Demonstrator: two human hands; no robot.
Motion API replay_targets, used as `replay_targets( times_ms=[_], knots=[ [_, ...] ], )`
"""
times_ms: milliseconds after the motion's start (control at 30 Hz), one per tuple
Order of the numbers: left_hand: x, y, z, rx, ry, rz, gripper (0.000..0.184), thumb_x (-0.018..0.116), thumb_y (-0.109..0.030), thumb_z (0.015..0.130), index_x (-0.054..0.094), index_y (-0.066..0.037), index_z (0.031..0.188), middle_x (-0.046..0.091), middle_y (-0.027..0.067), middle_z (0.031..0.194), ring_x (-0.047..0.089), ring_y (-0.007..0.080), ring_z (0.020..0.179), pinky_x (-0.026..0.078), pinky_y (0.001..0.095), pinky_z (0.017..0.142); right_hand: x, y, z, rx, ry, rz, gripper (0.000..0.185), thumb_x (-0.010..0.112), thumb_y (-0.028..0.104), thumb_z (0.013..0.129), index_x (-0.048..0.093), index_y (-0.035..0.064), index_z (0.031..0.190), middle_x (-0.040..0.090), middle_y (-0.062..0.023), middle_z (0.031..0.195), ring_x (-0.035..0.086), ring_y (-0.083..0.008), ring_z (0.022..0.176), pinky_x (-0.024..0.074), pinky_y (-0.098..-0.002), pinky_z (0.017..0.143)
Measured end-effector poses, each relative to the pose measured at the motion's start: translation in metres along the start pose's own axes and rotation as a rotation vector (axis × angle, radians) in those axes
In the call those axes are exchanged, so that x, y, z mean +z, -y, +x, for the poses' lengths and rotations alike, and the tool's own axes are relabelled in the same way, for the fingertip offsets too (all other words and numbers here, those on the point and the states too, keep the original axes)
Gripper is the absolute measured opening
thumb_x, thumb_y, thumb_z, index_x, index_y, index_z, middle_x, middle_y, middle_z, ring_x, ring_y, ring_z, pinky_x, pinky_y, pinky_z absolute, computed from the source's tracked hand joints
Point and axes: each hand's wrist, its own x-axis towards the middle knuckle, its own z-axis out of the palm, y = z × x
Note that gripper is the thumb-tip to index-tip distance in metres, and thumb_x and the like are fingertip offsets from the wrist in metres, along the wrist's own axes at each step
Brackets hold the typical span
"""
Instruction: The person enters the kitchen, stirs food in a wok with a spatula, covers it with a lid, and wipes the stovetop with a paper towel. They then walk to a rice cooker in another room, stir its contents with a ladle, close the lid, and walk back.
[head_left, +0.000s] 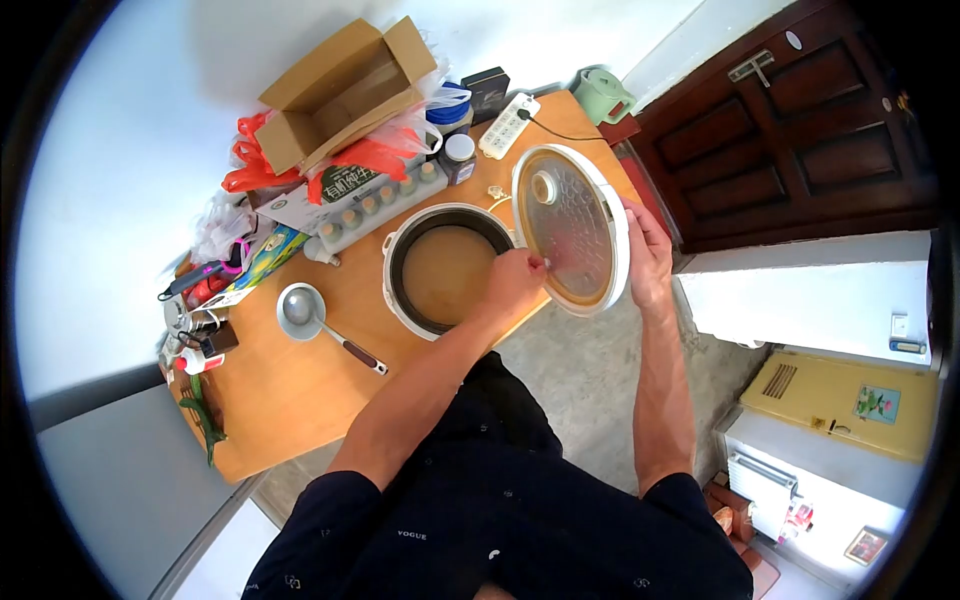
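An electric cooker (391, 262) with a white rim and dark inner pot stands on the wooden table, part-filled with cloudy brownish liquid (445, 265). Its round white-edged lid (570, 215) is tilted up at the cooker's right, and the wet inner face with a round vent is turned toward the pot. My right hand (648, 255) grips the lid's outer edge from behind. Over the pot's right rim, my left hand (520, 280) is closed in a pinch at the lid's lower inner face; what its fingertips hold is too small to name.
A ladle (345, 340) rests in a small bowl (287, 318) left of the cooker. Behind stand an open cardboard box (350, 95), a row of bottles (385, 195), a lidded jar (459, 150), a power strip (508, 125) and a green kettle (602, 95). Green vegetables (203, 410) lie at the left edge.
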Motion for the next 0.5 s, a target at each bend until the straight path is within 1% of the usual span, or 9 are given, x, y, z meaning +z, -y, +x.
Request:
replay_targets(
  times_ms=[67, 133, 167, 233, 267, 333, 367, 433, 500],
  knots=[
    [0.002, -0.003, -0.008, 0.031, -0.013, -0.02, 0.024, 0.069, -0.023, 0.086, 0.072, 0.0, 0.09, 0.072, 0.0164, 0.082, 0.07, 0.0281, 0.075, 0.054, 0.0374, 0.07, 0.0, -0.002, 0.001, -0.015, 0.006, -0.012, 0.03, 0.051, 0.019, 0.105, 0.063, 0.0003, 0.124, 0.068, -0.0045, 0.112, 0.061, -0.0096, 0.099, 0.0497, -0.025, 0.088],
    [0.002, -0.009, -0.013, 0.041, 0.093, -0.029, 0.022, 0.07, -0.022, 0.085, 0.073, 0.0, 0.089, 0.072, 0.016, 0.082, 0.07, 0.0288, 0.075, 0.055, 0.0372, 0.071, 0.0, -0.002, 0.0, -0.018, 0.001, 0.01, 0.03, 0.05, 0.019, 0.105, 0.063, -0.0001, 0.124, 0.068, -0.0048, 0.112, 0.062, -0.0099, 0.1, 0.0498, -0.0255, 0.088],
    [0.001, -0.013, -0.016, 0.041, 0.092, -0.029, 0.022, 0.07, -0.022, 0.085, 0.073, 0.0, 0.089, 0.072, 0.016, 0.082, 0.07, 0.0288, 0.075, 0.055, 0.0372, 0.071, 0.001, -0.002, 0.0, -0.018, 0.002, 0.01, 0.03, 0.05, 0.019, 0.105, 0.063, -0.0001, 0.124, 0.068, -0.0048, 0.112, 0.062, -0.0099, 0.1, 0.0498, -0.0255, 0.088],
    [0.0, -0.02, -0.02, 0.044, 0.183, -0.017, 0.02, 0.069, -0.019, 0.084, 0.073, -0.001, 0.09, 0.072, 0.0161, 0.083, 0.07, 0.0294, 0.076, 0.055, 0.0378, 0.071, 0.002, 0.0, -0.001, -0.009, 0.015, -0.014, 0.032, 0.046, 0.02, 0.106, 0.061, -0.0005, 0.126, 0.067, -0.0029, 0.111, 0.059, -0.0082, 0.098, 0.048, -0.0237, 0.089],
    [-0.001, -0.022, -0.021, 0.045, 0.182, -0.017, 0.02, 0.069, -0.019, 0.084, 0.073, -0.001, 0.09, 0.072, 0.0161, 0.083, 0.07, 0.0294, 0.076, 0.055, 0.0378, 0.071, 0.003, 0.002, -0.001, -0.011, 0.016, -0.013, 0.032, 0.046, 0.02, 0.106, 0.061, -0.0005, 0.126, 0.067, -0.0029, 0.111, 0.059, -0.0082, 0.098, 0.048, -0.0237, 0.089],
    [-0.002, -0.023, -0.024, 0.143, 0.259, 0.019, 0.018, 0.067, -0.017, 0.086, 0.072, -0.001, 0.092, 0.071, 0.0159, 0.088, 0.07, 0.029, 0.082, 0.054, 0.0382, 0.074, 0.004, 0.004, -0.001, -0.005, 0.013, -0.011, 0.032, 0.046, 0.021, 0.106, 0.061, -0.0007, 0.126, 0.067, -0.0031, 0.111, 0.059, -0.0082, 0.098, 0.0479, -0.0236, 0.089],
    [0.0, -0.022, -0.025, 0.143, 0.259, 0.02, 0.018, 0.067, -0.017, 0.086, 0.072, -0.001, 0.092, 0.071, 0.0159, 0.088, 0.07, 0.029, 0.082, 0.054, 0.0382, 0.074, 0.004, 0.004, -0.001, -0.005, 0.012, -0.011, 0.032, 0.046, 0.021, 0.106, 0.061, -0.0007, 0.126, 0.067, -0.0031, 0.111, 0.059, -0.0082, 0.098, 0.0479, -0.0236, 0.089],
    [0.003, -0.022, -0.029, 0.258, 0.156, 0.052, 0.015, 0.065, -0.013, 0.088, 0.07, -0.001, 0.093, 0.068, 0.0164, 0.093, 0.067, 0.0304, 0.088, 0.053, 0.0395, 0.076, 0.004, 0.005, -0.002, -0.014, 0.015, -0.055, 0.033, 0.046, 0.021, 0.106, 0.061, -0.0009, 0.126, 0.067, -0.0031, 0.111, 0.059, -0.0081, 0.098, 0.0478, -0.0235, 0.088],
    [0.005, -0.021, -0.032, 0.264, 0.151, 0.049, 0.013, 0.064, -0.012, 0.088, 0.069, -0.001, 0.093, 0.066, 0.017, 0.094, 0.066, 0.0318, 0.088, 0.052, 0.0403, 0.077, 0.004, 0.005, -0.003, -0.012, 0.01, -0.049, 0.033, 0.046, 0.021, 0.106, 0.061, -0.0011, 0.126, 0.067, -0.0031, 0.111, 0.059, -0.0081, 0.098, 0.0477, -0.0235, 0.088]
  ],
)
